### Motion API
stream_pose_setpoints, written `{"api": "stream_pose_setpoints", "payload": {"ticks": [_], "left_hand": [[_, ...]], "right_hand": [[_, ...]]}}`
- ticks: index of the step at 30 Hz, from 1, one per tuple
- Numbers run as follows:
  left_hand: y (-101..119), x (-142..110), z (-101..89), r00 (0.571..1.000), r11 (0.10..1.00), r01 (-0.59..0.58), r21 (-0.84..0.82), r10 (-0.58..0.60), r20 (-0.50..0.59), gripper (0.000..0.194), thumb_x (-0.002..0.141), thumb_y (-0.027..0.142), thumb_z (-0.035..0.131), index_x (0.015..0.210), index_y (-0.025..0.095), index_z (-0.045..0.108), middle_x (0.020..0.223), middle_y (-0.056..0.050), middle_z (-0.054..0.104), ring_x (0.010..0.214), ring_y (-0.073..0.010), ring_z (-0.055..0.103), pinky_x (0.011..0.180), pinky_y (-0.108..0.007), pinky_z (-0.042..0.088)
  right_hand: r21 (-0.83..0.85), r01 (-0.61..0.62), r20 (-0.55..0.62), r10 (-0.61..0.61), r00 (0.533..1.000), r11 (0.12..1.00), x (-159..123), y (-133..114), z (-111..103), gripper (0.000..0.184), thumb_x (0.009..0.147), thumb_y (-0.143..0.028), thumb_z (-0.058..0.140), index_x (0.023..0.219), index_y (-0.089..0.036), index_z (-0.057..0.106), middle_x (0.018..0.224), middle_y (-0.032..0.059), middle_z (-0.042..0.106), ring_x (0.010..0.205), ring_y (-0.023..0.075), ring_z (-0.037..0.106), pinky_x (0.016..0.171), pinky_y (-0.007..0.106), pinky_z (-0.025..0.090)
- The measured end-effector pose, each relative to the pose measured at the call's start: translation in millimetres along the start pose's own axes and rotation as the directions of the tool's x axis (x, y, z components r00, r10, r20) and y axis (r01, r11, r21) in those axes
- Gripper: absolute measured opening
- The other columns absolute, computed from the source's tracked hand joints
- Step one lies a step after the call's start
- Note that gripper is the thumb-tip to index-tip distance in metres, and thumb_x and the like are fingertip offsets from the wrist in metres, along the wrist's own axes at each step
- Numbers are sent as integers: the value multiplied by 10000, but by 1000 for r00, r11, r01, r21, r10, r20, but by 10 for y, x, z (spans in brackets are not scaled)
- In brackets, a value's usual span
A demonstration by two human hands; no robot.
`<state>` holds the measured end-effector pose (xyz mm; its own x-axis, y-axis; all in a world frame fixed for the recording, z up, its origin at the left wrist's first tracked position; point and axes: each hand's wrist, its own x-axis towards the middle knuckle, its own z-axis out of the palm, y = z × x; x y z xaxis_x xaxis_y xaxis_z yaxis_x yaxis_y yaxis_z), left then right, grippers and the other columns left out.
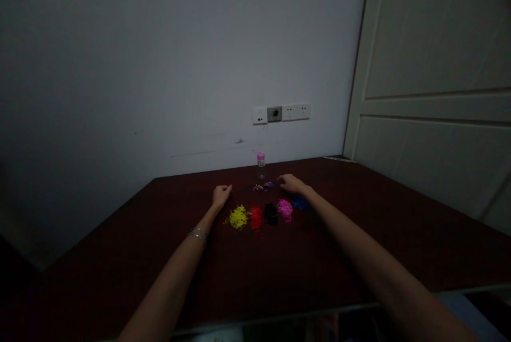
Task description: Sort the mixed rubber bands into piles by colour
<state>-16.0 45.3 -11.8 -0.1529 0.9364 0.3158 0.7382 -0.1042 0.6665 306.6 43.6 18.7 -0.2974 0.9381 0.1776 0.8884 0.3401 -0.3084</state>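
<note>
My left hand [221, 196] rests on the tabletop with its fingers curled closed, behind a heap of yellow bands [238, 217]; nothing shows in it. My right hand [291, 184] is bent down at the right of a small multicoloured pile [263, 187]. Its fingertips are drawn together, and anything between them is too small to make out. Right of the yellow heap lie thin loops in red [256, 217], black [271, 214] and pink [285, 209]. A blue heap [301, 203] is partly hidden under my right forearm.
A small clear bottle [261, 170] with a pink cap and a spout stands behind the multicoloured pile. The dark red table [247, 278] meets a pale wall with sockets [296, 112]. A panelled door [431, 145] borders the right side. Items lie below the front edge.
</note>
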Motion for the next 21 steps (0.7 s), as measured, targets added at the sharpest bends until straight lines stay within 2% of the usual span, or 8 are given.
{"api": "stream_pose_setpoints", "payload": {"ticks": [3, 9, 21], "left_hand": [[21, -24, -17, 1000, 1000, -4, 0, 4, -3, 392, 792, 419, 442, 678, 135, 688, 573, -19, 621, 585, -137, 560, 544, -207, 353], [45, -55, -33, 1000, 1000, -8, -28, 8, -9, 378, 791, 399, 457, 673, 124, 687, 583, -31, 627, 585, -143, 559, 532, -213, 339], [44, -58, -32, 999, 999, -23, -38, 21, -32, 349, 782, 370, 484, 639, 124, 686, 570, -33, 625, 578, -143, 553, 553, -222, 333]], "right_hand": [[-29, -6, 32, 7, 999, 1000, 86, -52, 70, 344, 756, -152, 523, 1076, -209, 637, 1095, 68, 644, 1006, 196, 579, 819, 247, 431], [-74, -51, 5, 52, 999, 996, 155, -126, 164, 324, 795, -183, 482, 1079, -212, 635, 1148, 77, 616, 1053, 212, 555, 841, 277, 423], [-57, -120, -73, 115, 991, 991, 62, -151, 200, 258, 849, -236, 431, 972, -186, 653, 1076, 111, 627, 970, 205, 580, 772, 270, 430]]}}
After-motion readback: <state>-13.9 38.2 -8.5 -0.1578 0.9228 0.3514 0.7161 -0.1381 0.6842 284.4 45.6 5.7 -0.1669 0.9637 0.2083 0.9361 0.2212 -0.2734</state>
